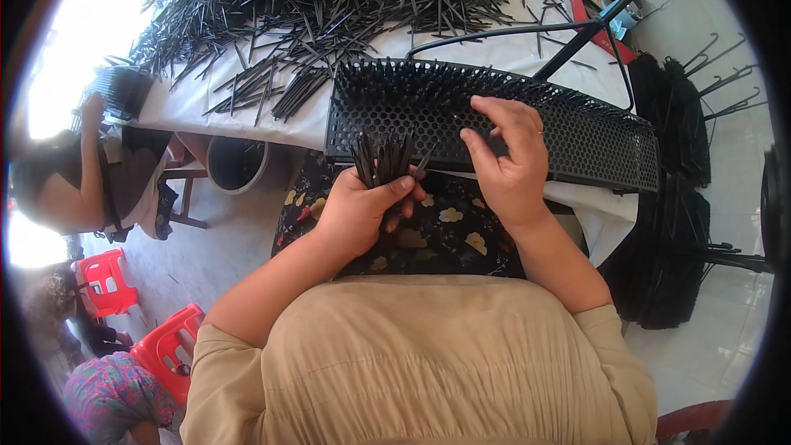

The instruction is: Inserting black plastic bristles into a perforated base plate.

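My left hand (353, 213) is closed around a bundle of thin black strips (384, 158), whose ends stick up above the fingers. One strip leans out to the right, by my left thumb. Over the near edge of a black perforated rack (577, 152), my right hand (512, 166) is raised with thumb and fingers apart and nothing visible between them. Many similar strips (395, 82) stand upright in the rack's far holes, densest at its left end. The rack's near holes show bare.
A big heap of loose black strips (354, 0) covers the white-covered table (189, 107). A black metal pole (610, 16) rises behind the rack. Dark bristly pieces (659, 247) hang at right. A bucket (239, 165), red stools (107, 282) and other people are at left.
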`<state>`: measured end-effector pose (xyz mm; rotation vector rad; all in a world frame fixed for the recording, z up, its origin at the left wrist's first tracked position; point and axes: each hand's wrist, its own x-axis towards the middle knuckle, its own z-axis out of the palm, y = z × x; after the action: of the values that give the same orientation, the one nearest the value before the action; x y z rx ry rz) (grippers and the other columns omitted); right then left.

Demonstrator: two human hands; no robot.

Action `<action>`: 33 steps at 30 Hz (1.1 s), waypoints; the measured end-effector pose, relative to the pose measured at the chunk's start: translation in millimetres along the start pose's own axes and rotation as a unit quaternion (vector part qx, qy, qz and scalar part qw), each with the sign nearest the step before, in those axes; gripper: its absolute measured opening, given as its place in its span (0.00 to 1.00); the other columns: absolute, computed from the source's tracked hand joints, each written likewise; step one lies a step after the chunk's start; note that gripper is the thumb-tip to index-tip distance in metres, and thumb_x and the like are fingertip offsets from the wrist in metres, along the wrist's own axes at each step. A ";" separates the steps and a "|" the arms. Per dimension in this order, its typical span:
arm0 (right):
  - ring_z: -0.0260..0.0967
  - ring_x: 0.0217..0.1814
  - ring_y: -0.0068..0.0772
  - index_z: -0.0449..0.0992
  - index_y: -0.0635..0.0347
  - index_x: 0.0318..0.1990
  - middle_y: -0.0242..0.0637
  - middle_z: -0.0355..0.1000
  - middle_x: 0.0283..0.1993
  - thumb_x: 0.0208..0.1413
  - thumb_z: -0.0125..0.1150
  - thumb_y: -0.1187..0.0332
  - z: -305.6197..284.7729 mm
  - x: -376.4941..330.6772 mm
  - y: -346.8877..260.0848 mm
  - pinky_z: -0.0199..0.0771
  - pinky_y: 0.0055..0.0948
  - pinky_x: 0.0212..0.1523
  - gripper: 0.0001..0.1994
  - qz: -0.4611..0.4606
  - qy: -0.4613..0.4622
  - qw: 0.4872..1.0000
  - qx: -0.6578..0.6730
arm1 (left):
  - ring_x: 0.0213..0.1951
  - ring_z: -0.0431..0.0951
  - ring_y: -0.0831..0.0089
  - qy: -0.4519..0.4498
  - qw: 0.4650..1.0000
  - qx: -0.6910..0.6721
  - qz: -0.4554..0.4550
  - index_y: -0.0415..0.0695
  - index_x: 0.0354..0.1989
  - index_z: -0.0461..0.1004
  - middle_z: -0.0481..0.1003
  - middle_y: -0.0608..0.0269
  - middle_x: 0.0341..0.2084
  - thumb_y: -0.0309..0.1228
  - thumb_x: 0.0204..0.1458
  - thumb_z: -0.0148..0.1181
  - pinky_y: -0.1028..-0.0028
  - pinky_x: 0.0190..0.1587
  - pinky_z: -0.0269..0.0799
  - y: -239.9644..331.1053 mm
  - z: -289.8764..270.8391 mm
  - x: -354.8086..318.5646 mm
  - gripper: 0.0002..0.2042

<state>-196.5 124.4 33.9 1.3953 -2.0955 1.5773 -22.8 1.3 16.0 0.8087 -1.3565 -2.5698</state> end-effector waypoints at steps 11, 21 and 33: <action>0.72 0.34 0.36 0.79 0.57 0.38 0.31 0.77 0.32 0.41 0.70 0.79 12.4 33.5 26.2 0.73 0.29 0.35 0.13 -0.214 0.000 0.970 -0.116 | 0.25 0.75 0.78 0.010 0.999 0.014 -0.048 0.39 0.41 0.75 0.78 0.60 0.30 0.27 0.58 0.57 0.81 0.20 0.65 -10.9 3.5 11.2 0.06; 0.74 0.33 0.32 0.75 0.59 0.49 0.38 0.77 0.37 0.46 0.69 0.78 6.7 -7.9 0.9 0.74 0.28 0.35 0.20 0.007 -0.073 0.996 0.052 | 0.26 0.76 0.78 0.022 1.000 0.003 -0.006 0.39 0.44 0.75 0.78 0.61 0.31 0.27 0.59 0.55 0.81 0.20 0.66 -17.5 7.0 -1.6 0.08; 0.74 0.39 0.19 0.75 0.64 0.50 0.35 0.76 0.39 0.52 0.62 0.83 -14.9 -11.6 2.7 0.74 0.17 0.38 0.17 0.231 -0.243 0.899 0.282 | 0.34 0.81 0.72 -0.027 0.996 0.080 -0.028 0.39 0.48 0.73 0.80 0.56 0.37 0.28 0.60 0.55 0.80 0.20 0.70 -11.8 27.1 -0.9 0.10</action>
<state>-197.8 143.2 31.4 1.6892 -2.5140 2.3834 -34.3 28.3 19.2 0.8174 -1.5949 -2.5688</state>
